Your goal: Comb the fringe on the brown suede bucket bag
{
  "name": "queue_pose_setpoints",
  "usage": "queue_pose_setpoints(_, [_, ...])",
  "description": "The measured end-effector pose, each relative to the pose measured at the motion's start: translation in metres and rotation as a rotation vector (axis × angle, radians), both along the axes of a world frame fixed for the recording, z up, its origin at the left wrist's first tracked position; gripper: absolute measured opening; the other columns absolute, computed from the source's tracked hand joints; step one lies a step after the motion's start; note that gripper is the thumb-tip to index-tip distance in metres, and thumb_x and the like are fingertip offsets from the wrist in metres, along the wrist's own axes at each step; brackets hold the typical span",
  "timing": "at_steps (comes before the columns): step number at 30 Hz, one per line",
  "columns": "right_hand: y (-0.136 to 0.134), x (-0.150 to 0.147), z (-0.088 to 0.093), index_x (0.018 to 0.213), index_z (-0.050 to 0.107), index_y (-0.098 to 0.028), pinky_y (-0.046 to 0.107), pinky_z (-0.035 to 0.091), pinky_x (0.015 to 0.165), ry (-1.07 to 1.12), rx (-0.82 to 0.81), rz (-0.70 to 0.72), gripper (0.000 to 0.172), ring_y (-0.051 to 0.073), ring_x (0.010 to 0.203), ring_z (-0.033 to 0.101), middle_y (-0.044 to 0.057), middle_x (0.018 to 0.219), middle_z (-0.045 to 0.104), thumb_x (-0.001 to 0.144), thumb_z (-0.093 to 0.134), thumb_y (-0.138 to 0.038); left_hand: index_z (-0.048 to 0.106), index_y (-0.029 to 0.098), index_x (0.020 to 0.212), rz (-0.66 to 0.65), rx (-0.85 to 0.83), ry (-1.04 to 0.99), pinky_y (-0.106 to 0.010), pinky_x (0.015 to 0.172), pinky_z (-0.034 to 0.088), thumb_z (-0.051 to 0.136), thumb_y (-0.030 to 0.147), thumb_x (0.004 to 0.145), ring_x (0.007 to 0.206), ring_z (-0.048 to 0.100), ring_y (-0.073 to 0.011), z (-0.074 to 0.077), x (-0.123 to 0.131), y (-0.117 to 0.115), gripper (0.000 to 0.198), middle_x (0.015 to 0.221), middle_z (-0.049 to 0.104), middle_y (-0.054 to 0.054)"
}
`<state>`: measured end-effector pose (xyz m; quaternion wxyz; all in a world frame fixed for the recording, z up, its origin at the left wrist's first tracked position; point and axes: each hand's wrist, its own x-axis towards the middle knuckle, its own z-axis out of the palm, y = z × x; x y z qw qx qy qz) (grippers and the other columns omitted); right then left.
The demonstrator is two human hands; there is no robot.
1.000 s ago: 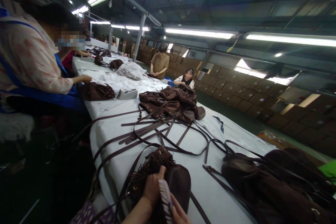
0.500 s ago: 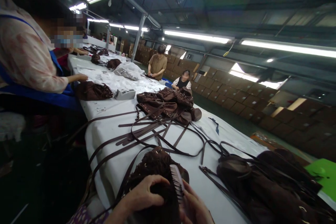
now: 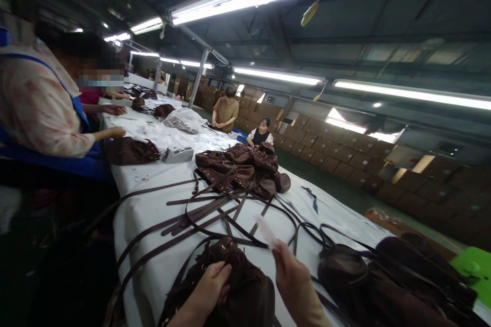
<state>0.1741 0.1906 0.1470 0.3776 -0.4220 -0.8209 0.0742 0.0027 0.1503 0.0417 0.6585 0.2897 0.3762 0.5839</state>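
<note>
My left hand (image 3: 209, 286) is closed in a pinch on the dark brown bag (image 3: 253, 291) in front of me, near its gathered top with small gold eyelets. To the right of that bag, my right hand (image 3: 293, 276) holds a pale pink comb (image 3: 267, 232) up in the air, apart from the bag. Motion blurs the comb, so its teeth do not show. Long brown straps (image 3: 207, 217) cross the white table (image 3: 149, 219) just beyond the bag.
Several brown bags lie in a pile (image 3: 238, 163) ahead, and more bags (image 3: 368, 286) sit at my right beside a green plastic object (image 3: 473, 271). A co-worker in a blue apron (image 3: 42, 97) sits at the left edge. Stacked cartons (image 3: 333, 148) line the far wall.
My right hand has lifted the comb off the bag, up and to the right. The left hand has closed onto the bag's top. The view has tilted slightly upward.
</note>
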Motion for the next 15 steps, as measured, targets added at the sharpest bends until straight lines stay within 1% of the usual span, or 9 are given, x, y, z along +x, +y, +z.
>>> queue_pose_setpoints(1, [0.003,0.005,-0.002,0.104,0.063,-0.015,0.034,0.057,0.068,-0.067,0.17,-0.013,0.031,0.025,0.078,0.07,0.013,0.087,0.072,0.096,0.039,-0.034,0.056,0.017,0.071,0.038,-0.021,-0.01,-0.018,0.038,0.021,0.071,0.071,0.057,0.037,0.03,-0.0047,-0.006,0.001,0.004,0.058,0.046,0.04,0.009])
queue_pose_setpoints(2, [0.002,0.009,-0.006,0.109,0.06,-0.015,0.032,0.057,0.068,-0.139,0.267,0.019,0.029,0.024,0.078,0.07,0.013,0.088,0.071,0.098,0.037,-0.029,0.055,0.017,0.07,0.066,-0.025,-0.012,-0.018,0.037,0.019,0.07,0.072,0.057,0.036,0.027,-0.0045,-0.011,0.003,0.006,0.058,0.044,0.038,0.01])
queue_pose_setpoints(4, [-0.008,0.009,-0.018,0.12,0.054,-0.019,0.026,0.056,0.062,-0.31,0.332,0.125,0.029,0.02,0.072,0.069,0.009,0.086,0.07,0.097,0.037,-0.022,0.055,0.017,0.066,0.1,0.008,0.01,-0.019,0.037,0.019,0.07,0.069,0.06,0.035,0.027,-0.005,-0.012,0.005,0.009,0.054,0.042,0.038,0.009])
queue_pose_setpoints(6, [-0.024,0.002,-0.032,0.127,0.05,-0.025,0.023,0.054,0.058,-0.486,0.353,0.158,0.033,0.019,0.068,0.068,0.006,0.085,0.069,0.095,0.042,-0.018,0.058,0.017,0.066,0.148,0.079,0.049,-0.022,0.042,0.031,0.069,0.061,0.066,0.041,0.04,-0.0087,-0.005,0.006,0.008,0.046,0.047,0.048,0.005])
queue_pose_setpoints(7, [-0.031,-0.002,-0.037,0.128,0.05,-0.026,0.024,0.054,0.059,-0.562,0.366,0.141,0.037,0.02,0.07,0.067,0.006,0.086,0.069,0.093,0.046,-0.017,0.061,0.017,0.069,0.177,0.119,0.073,-0.024,0.048,0.039,0.068,0.057,0.069,0.049,0.048,-0.0117,0.0,0.006,0.007,0.041,0.054,0.056,0.002])
queue_pose_setpoints(9, [-0.039,-0.01,-0.041,0.132,0.047,-0.026,0.026,0.055,0.066,-0.693,0.353,0.08,0.047,0.022,0.078,0.067,0.007,0.093,0.068,0.087,0.053,-0.012,0.066,0.017,0.078,0.223,0.181,0.11,-0.028,0.067,0.047,0.066,0.05,0.073,0.07,0.059,-0.0182,0.01,0.006,0.004,0.034,0.071,0.066,-0.004])
queue_pose_setpoints(11, [-0.039,-0.016,-0.037,0.135,0.044,-0.022,0.026,0.054,0.069,-0.812,0.297,-0.01,0.059,0.022,0.082,0.067,0.008,0.097,0.067,0.081,0.053,-0.001,0.069,0.016,0.083,0.203,0.216,0.159,-0.032,0.08,0.047,0.066,0.047,0.075,0.084,0.061,-0.0223,0.017,0.003,0.0,0.032,0.081,0.069,-0.006])
queue_pose_setpoints(13, [-0.033,-0.018,-0.029,0.135,0.044,-0.021,0.027,0.053,0.064,-0.922,0.221,-0.098,0.063,0.023,0.079,0.067,0.007,0.095,0.066,0.078,0.05,0.005,0.069,0.015,0.084,0.161,0.257,0.26,-0.033,0.085,0.045,0.062,0.047,0.078,0.088,0.061,-0.0241,0.021,0.002,-0.003,0.034,0.084,0.07,-0.007])
queue_pose_setpoints(15, [-0.023,-0.02,-0.021,0.134,0.044,-0.024,0.028,0.052,0.061,-0.983,0.12,-0.153,0.061,0.024,0.079,0.069,0.007,0.094,0.066,0.081,0.048,0.006,0.067,0.015,0.081,0.179,0.275,0.411,-0.033,0.083,0.045,0.055,0.05,0.083,0.085,0.061,-0.0241,0.021,0.003,-0.006,0.037,0.083,0.069,-0.007])
